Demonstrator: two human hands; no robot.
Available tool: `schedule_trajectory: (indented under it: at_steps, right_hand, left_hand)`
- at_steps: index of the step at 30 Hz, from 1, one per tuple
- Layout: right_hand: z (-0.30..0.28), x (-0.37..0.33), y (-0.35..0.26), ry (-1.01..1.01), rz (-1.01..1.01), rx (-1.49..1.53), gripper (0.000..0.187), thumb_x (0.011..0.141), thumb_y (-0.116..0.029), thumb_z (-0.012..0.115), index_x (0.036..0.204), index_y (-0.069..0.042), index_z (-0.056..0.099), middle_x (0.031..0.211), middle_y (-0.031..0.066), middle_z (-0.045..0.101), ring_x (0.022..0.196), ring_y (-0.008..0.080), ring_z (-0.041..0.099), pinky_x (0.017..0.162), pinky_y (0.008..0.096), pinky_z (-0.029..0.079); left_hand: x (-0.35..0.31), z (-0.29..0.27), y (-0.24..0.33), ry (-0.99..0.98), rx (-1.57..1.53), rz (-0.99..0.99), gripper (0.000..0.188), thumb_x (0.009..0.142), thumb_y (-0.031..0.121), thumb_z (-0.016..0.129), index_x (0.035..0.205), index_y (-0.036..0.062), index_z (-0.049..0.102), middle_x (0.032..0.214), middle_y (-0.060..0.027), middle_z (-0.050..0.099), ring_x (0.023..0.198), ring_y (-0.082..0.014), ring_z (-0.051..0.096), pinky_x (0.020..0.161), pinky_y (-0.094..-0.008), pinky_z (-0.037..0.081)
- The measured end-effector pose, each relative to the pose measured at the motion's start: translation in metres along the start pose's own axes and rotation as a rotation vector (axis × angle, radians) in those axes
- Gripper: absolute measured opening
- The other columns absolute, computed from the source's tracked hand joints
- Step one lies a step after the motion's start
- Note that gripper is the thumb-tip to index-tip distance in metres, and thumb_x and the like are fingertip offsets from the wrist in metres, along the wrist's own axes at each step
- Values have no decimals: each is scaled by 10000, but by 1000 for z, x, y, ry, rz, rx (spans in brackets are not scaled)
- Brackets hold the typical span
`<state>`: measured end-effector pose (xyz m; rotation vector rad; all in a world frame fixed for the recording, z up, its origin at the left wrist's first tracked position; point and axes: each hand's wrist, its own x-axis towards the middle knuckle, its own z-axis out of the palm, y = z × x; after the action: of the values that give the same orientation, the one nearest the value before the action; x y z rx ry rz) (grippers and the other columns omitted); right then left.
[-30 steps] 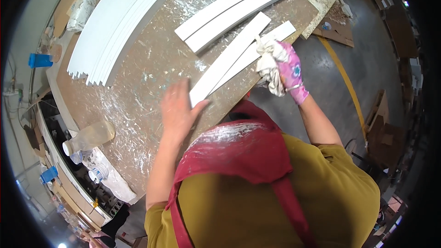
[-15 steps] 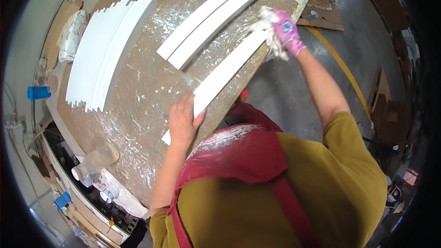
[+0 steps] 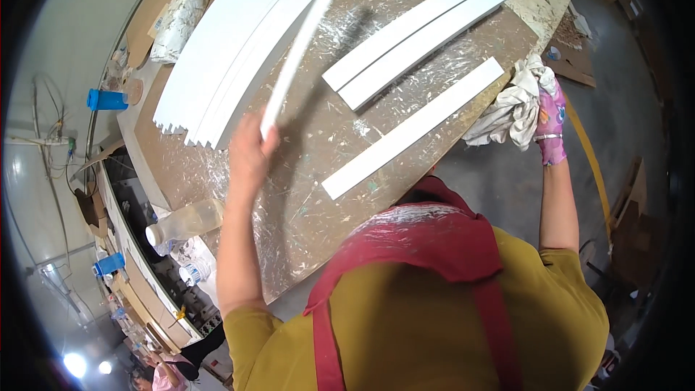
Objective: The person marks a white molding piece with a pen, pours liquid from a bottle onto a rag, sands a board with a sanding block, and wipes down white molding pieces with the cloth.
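Observation:
My left hand (image 3: 250, 150) grips the lower end of a slim white strip (image 3: 298, 54), which is raised above the table and casts a shadow to its right. Beside it on the left is a fanned stack of white strips (image 3: 224, 61). My right hand (image 3: 549, 119), in a pink patterned glove, is closed on a crumpled white rag (image 3: 510, 112) just off the table's right edge. Between my hands, one white strip (image 3: 416, 127) lies flat near the front edge. Beyond it, two more white strips (image 3: 420, 36) rest side by side.
The worktable (image 3: 289, 228) is brown and smeared with white. A cloudy plastic bottle (image 3: 188, 222) lies at its left edge, near a blue cup (image 3: 108, 99) and a white wrapped bundle (image 3: 178, 25). Far left below, a person in pink (image 3: 163, 373) is partly visible.
My left hand has left the near strip and moved left and up, now holding another strip in the air. My right hand has drawn the rag off the near strip's far end.

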<state>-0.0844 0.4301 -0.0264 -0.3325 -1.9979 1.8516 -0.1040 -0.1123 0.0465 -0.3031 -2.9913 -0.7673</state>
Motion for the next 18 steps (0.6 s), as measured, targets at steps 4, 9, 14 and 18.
schedule_trajectory:
  at_steps: [4, 9, 14, 18]
  right_hand:
    - [14, -3, -1, -36, 36, -63, 324, 859, 9, 580, 1183, 17, 574, 1097, 62, 643, 966, 144, 611, 876, 272, 481]
    - [44, -19, -34, -60, 170, 69, 287, 898, -28, 573, 1182, 14, 568, 1083, 66, 638, 955, 135, 611, 828, 262, 503]
    - [98, -52, -71, -427, -379, -805, 405, 847, -179, 615, 1228, -54, 551, 1142, 111, 600, 1035, 230, 593, 903, 332, 471]
    - [185, -108, -59, -809, -823, -933, 460, 798, -294, 624, 1232, -158, 558, 1186, 96, 580, 1079, 251, 575, 929, 409, 441]
  left_hand:
    - [39, 14, -53, -15, 158, -116, 258, 914, 245, 561, 910, -13, 573, 811, -190, 553, 772, -366, 553, 690, -428, 443]
    - [59, 37, -92, 278, 412, 9, 199, 870, 190, 640, 960, 14, 611, 1003, -185, 561, 906, -373, 548, 773, -423, 464]
    - [12, 28, -25, 231, 13, -93, 409, 800, 240, 710, 1134, 37, 589, 1086, -170, 573, 1003, -336, 547, 874, -403, 440]
    - [-93, 67, 29, -93, -71, 4, 534, 700, 188, 760, 1186, 55, 583, 1160, -139, 546, 1092, -324, 499, 934, -407, 403]
